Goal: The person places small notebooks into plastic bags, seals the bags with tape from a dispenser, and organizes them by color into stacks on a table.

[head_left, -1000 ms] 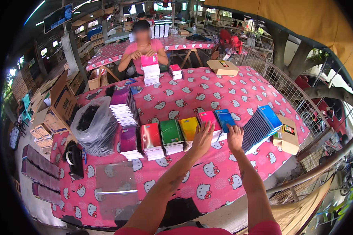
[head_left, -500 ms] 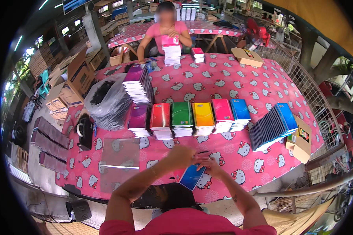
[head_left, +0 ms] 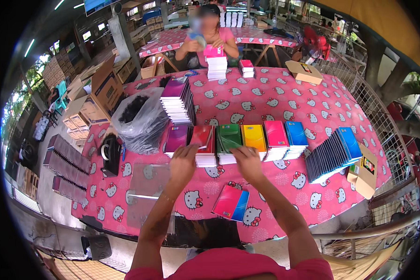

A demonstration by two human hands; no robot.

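Observation:
My left hand is closed at the near edge of the red notebook stack, gripping the top red notebook, whose cover catches glare. At the green stack's near right corner, my right hand grips the top green notebook. These stand in a row with stacks of purple notebooks, yellow notebooks, pink notebooks and blue notebooks. Between my forearms, a pink notebook lies overlapping a blue notebook on the table. Fingertip details are partly hidden.
A taller purple stack and a plastic bag of black coils stand to the left. A clear sheet lies near-left. Rightward are a leaning blue notebook stack and an open carton. Across the table, a person handles notebooks.
My hands have moved forward from the pink and blue notebooks, letting them go on the table, and now hold the red and green stacks' tops. The person opposite has raised a hand.

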